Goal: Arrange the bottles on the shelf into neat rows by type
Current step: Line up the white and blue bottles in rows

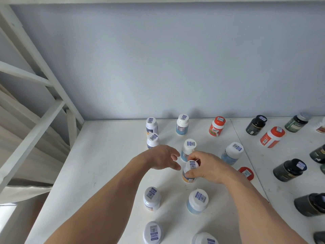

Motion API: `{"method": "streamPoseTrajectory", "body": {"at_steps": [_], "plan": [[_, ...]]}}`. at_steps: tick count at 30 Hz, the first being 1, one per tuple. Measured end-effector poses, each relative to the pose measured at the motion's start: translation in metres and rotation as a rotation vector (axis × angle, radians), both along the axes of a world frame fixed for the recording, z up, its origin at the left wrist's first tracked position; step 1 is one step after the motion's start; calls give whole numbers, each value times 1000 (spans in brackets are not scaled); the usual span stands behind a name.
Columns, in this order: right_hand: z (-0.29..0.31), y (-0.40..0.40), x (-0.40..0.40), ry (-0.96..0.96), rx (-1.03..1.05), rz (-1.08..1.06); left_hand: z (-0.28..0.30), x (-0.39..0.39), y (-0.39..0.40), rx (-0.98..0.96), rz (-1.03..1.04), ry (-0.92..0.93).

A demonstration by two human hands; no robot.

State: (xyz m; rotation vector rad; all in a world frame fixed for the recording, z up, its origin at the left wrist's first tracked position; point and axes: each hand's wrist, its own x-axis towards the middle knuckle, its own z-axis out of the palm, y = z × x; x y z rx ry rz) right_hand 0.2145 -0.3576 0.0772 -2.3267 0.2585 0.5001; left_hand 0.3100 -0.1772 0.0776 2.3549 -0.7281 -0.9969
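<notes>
The white-capped bottle with the orange band stands mid-shelf, just in front of a blue-labelled bottle, with the right hand fingers clamped around its cap and shoulder. Keep it upright and lift it clear before carrying it left of the blue-labelled bottle, toward the two matching bottles at the back. The left hand hovers with fingers apart and empty, ready to steady neighbours on the shelf.
</notes>
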Motion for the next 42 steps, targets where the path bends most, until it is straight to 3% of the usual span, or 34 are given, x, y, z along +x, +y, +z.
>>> {"method": "streamPoseTrajectory", "body": {"at_steps": [9, 17, 27, 30, 36, 42], "plan": [[-5, -4, 1, -23, 68, 15, -3, -11, 4, 12, 21, 46], [8, -3, 7, -159, 152, 1, 11, -22, 17, -116, 68, 234], [15, 19, -1, -184, 190, -73, 14, -23, 40, -230, 55, 281], [15, 37, 0, -202, 164, -88, 9, -19, 58, -155, 44, 115], [7, 79, 8, -183, 153, -78, -4, -17, 95, 148, -41, -474], [-9, 102, 21, -177, 93, -68, -18, -16, 113, 155, -43, -615]]}}
